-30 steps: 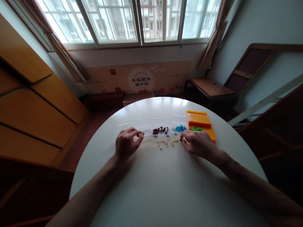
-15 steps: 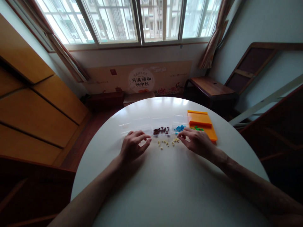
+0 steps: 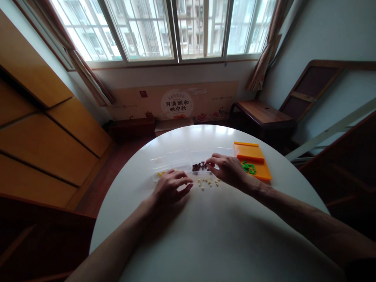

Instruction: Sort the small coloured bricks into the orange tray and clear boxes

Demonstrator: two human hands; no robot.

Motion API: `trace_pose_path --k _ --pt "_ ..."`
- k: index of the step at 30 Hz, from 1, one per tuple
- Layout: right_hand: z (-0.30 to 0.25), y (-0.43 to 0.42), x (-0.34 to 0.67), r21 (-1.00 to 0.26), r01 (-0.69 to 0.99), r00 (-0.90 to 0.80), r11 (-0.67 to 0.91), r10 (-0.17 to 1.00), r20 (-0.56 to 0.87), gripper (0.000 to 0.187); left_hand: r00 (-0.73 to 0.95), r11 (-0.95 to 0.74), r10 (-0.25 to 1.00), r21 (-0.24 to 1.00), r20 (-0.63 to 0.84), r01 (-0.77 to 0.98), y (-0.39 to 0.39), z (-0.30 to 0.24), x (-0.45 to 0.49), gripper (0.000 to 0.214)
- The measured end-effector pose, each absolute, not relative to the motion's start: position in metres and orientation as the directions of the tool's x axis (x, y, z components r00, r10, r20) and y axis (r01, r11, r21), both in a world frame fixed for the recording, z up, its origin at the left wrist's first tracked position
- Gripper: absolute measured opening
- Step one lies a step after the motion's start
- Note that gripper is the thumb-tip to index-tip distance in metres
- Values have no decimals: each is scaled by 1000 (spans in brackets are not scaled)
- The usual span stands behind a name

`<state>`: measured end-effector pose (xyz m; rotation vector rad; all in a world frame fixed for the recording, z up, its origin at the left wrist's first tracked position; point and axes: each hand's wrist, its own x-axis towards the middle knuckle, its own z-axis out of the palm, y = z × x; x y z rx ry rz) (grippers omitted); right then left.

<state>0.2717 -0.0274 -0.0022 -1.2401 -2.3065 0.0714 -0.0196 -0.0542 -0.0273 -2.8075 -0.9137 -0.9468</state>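
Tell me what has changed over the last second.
The right hand has moved left from beside the blue pieces to the dark pieces; whether it has let go of its small dark piece is unclear. It now hides the blue pieces and uncovers more green pieces. The left hand has shifted right, revealing yellow pieces. The orange tray stayed put.

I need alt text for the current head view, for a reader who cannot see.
A person's right hand is at a clear box of dark brown pieces on a white table, the left hand nearby. Pale yellow pieces lie loose in front; green pieces lie on an orange tray at right.
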Motion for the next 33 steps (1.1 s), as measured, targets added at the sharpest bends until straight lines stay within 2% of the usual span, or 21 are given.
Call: trace_pose_path --k 13,18,24,33 --pt "-25 -55 324 -250 810 -418 530 821 389 20 663 -821 545 168 513 545 -53 -30 -21 19" --pt "-38 -64 337 -298 812 -401 503 850 342 23 658 -826 537 170 527 538 -54 -26 -12 18" --pt "-30 -71 333 -392 767 -404 508 857 320 24 657 -825 537 165 529 541 -53 -27 -7 18" --pt "-34 -70 332 -418 752 -425 510 859 284 23 664 -831 531 170 527 529 -54 -24 -6 17"
